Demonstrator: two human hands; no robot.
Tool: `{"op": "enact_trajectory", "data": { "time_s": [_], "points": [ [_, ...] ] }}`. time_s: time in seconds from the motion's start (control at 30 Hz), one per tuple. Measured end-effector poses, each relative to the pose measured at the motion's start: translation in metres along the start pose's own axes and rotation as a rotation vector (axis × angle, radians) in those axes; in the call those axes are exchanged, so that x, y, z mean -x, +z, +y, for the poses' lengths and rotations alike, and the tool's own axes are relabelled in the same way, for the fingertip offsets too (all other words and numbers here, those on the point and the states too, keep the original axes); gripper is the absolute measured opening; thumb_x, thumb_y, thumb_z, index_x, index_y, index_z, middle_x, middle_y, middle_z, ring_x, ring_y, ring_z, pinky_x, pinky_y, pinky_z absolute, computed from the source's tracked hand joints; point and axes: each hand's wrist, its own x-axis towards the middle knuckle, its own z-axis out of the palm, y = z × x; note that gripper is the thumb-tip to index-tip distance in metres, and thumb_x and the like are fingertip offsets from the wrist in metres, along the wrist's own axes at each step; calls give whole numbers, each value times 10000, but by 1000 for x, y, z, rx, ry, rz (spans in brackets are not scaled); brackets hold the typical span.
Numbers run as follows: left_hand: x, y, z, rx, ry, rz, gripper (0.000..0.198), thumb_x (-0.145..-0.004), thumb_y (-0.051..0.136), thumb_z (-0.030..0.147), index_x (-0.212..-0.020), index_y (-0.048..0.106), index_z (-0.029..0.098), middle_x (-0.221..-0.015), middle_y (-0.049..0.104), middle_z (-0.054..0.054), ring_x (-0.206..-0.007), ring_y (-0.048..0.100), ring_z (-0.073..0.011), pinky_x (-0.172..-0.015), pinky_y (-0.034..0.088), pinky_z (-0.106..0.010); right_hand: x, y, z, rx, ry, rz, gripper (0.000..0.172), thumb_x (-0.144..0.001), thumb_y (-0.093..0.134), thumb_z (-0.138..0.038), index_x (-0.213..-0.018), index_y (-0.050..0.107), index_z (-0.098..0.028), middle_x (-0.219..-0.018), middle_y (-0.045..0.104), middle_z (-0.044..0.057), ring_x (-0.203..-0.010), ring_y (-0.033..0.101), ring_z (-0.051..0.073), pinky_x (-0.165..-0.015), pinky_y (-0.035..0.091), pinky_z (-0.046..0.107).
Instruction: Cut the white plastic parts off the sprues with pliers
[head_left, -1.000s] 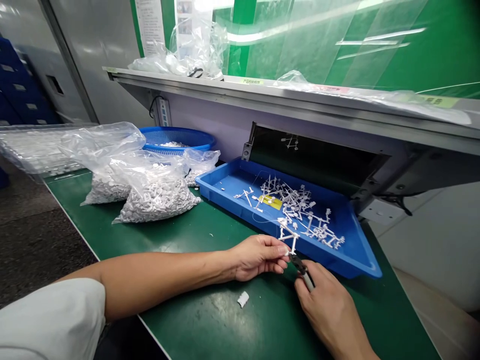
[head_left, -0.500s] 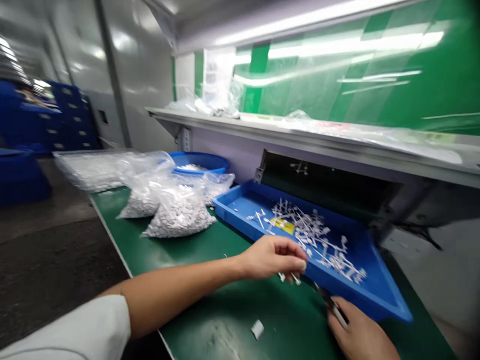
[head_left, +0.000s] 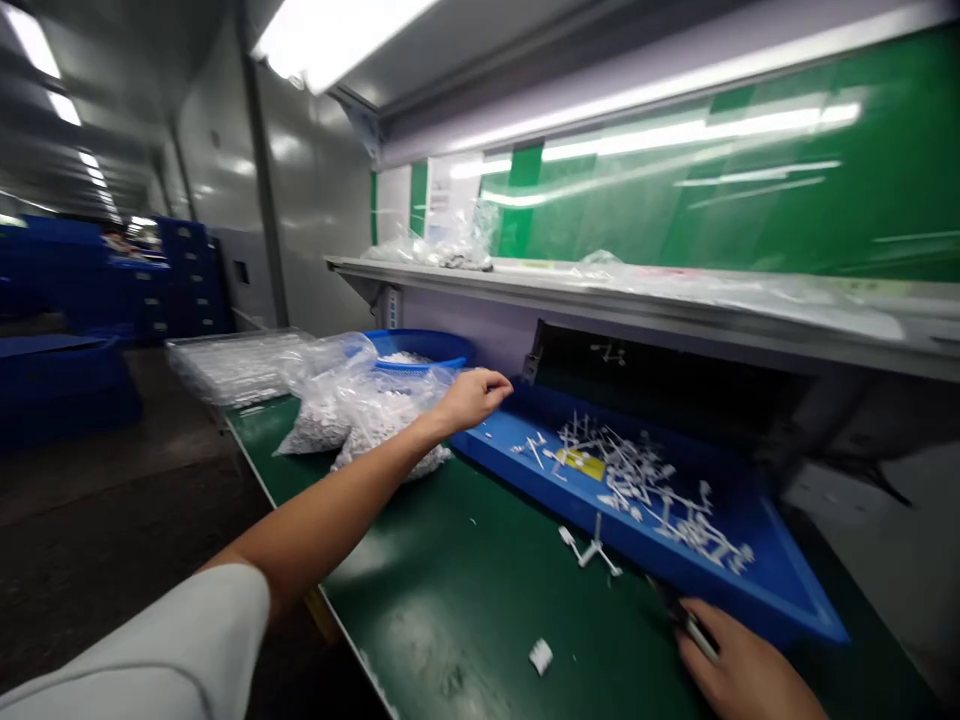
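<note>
Head view: green table [head_left: 442, 590] beside aisle [head_left: 161, 500] holds tray [head_left: 525, 482].

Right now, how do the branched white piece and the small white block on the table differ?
The branched white piece spreads thin arms; the small white block is compact. The branched piece lies close to the blue tray; the block sits farther from it. Both are white, on the green table.
</note>
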Motion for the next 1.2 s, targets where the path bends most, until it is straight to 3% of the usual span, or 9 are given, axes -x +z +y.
{"op": "enact_trajectory", "data": {
  "time_s": [0.1,0.17,0.23,0.3,0.4,0.53,0.73,0.93,1.2],
  "points": [
    [38,58,20,-31,297,-409,178,-849,627,312,-972,713,216,-813,701,1,-720,650,-147,-663,467,-200,11,-10,-15,7,6,-48,442,-876,435,-498,-1213,611,-273,-1246,627,48,-1026,633,262,-750,522,313],
    [57,91,29,-148,505,-592,252,-846,639,327,-1082,674,247,-812,701,-8,-717,651,-173,-628,450,-222,15,-14,-24,20,-9,-59,396,-891,415,-476,-1178,608,-283,-1204,636,35,-990,631,245,-737,504,302],
    [64,114,34,-279,576,-639,257,-872,604,334,-1111,646,249,-789,692,-26,-696,647,-196,-600,437,-244,18,-17,-30,36,-24,-43,356,-895,413,-447,-1150,608,-291,-1179,638,24,-985,623,234,-736,486,295],
    [63,126,35,-350,586,-656,169,-896,569,311,-1016,655,228,-790,686,-38,-703,650,-201,-609,440,-250,20,-19,-34,50,-39,-24,325,-894,418,-423,-1128,605,-296,-1159,638,16,-980,614,227,-740,471,293],
    [63,129,37,-282,633,-658,157,-934,531,313,-926,640,200,-857,687,-44,-771,656,-187,-662,452,-237,24,-19,-38,71,-74,-41,269,-896,415,-380,-1071,602,-297,-1087,642,6,-924,609,213,-714,452,294],
    [81,125,48,-5,621,-581,250,-982,448,365,-1088,594,191,-995,666,-58,-848,643,-158,-724,464,-213,29,-14,-51,125,-142,-44,230,-879,418,-294,-1022,598,-288,-983,629,7,-882,588,209,-710,435,310],
    [99,128,66,241,544,-497,278,-994,410,293,-1177,572,160,-1004,645,-78,-903,617,-153,-831,470,-223,31,-2,-67,156,-169,137,261,-880,426,-293,-1112,547,-288,-1034,612,15,-972,564,220,-756,451,347],
    [99,128,66,337,526,-501,259,-984,424,252,-1168,576,153,-949,655,-70,-870,615,-150,-832,473,-225,29,4,-62,170,-236,221,270,-877,434,-306,-1124,542,-285,-1059,616,25,-986,575,222,-760,479,350],
    [101,132,64,393,476,-501,259,-991,418,262,-1155,591,162,-890,678,-55,-831,630,-140,-798,472,-211,27,3,-62,210,-231,208,257,-869,450,-325,-1099,558,-286,-1024,631,44,-916,595,236,-681,485,334]
  ]
}}
